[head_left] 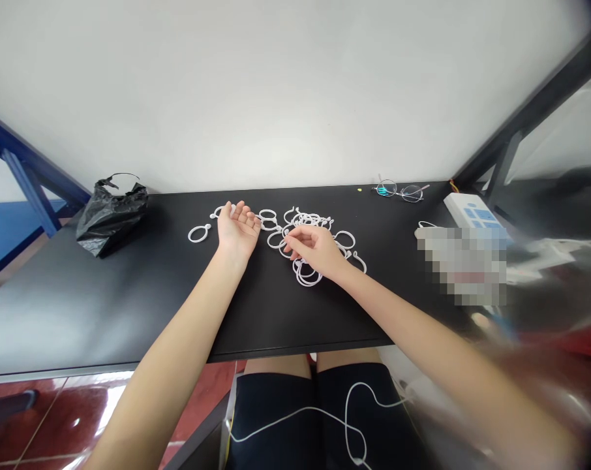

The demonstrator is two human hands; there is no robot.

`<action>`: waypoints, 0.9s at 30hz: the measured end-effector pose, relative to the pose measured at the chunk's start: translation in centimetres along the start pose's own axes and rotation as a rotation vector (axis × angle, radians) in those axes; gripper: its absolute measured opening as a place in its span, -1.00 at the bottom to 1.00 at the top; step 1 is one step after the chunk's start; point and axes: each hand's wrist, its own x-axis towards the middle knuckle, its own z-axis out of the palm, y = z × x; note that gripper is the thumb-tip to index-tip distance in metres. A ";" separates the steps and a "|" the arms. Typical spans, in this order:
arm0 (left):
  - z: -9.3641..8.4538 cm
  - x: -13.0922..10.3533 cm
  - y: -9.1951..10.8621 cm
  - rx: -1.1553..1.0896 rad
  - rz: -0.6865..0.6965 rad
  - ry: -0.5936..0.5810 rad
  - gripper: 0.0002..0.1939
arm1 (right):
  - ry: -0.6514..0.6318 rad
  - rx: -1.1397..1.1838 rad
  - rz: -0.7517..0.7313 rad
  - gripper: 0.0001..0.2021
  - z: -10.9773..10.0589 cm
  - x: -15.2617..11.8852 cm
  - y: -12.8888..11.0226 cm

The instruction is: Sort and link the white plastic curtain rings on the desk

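Note:
White rings [308, 277] lie in a loose, overlapping pile at the middle of the black table [286, 320]. My right hand [315, 249] is over the pile, its fingers curled together with thumb and fingertips close; whatever they may hold is too small to make out. Left of the pile, my left hand [239, 230] rests palm up with its fingers apart and nothing in the palm. Behind its fingers, a ring is partly hidden. A single ring [198, 234] with a small round knob lies to the left of that hand.
A black plastic bag [112, 215] stands at the table's left. Eyeglasses [399, 191] lie near the wall at the back right. A white box [474, 212] with blue markings and a blurred, pixelated item are at the right. A white cable [308, 409] runs across my lap.

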 end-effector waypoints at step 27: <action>0.7 -1.1 -1.0 0.372 0.006 -0.378 -0.78 | 0.033 -0.136 -0.091 -0.85 -0.1 0.4 0.4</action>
